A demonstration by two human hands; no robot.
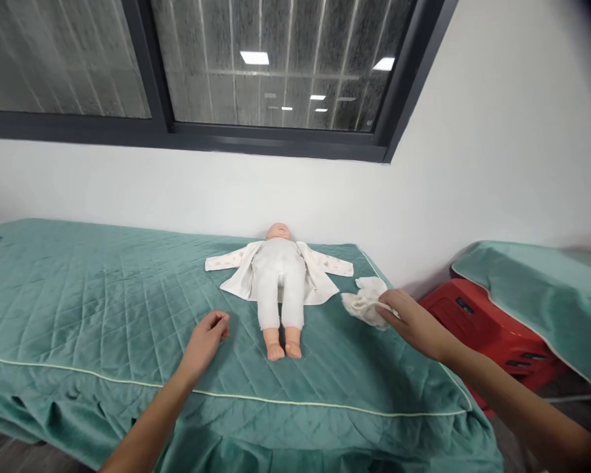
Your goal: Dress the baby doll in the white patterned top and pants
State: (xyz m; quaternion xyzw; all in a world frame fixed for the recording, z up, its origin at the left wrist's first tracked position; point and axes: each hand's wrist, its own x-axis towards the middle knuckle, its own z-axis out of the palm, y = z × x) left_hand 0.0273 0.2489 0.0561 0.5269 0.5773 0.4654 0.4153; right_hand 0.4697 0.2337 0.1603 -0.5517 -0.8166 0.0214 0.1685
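A baby doll (280, 269) lies on its back on a green quilted cover (128, 295), its head toward the wall and its bare feet toward me. Its body and legs are white, and an open white jacket (320, 282) spreads out beneath it, sleeves stretched to both sides. To the right of the doll, my right hand (408, 318) pinches a crumpled white cloth (367, 302) at its right edge. My left hand (207, 341) hovers to the left of the doll's feet, fingers curled together, with nothing visible in them.
Behind the bed is a white wall (201, 190) below a dark-framed window (276, 141). Red plastic stools (492, 328) stand off the bed's right side, next to another green-covered surface (542, 282).
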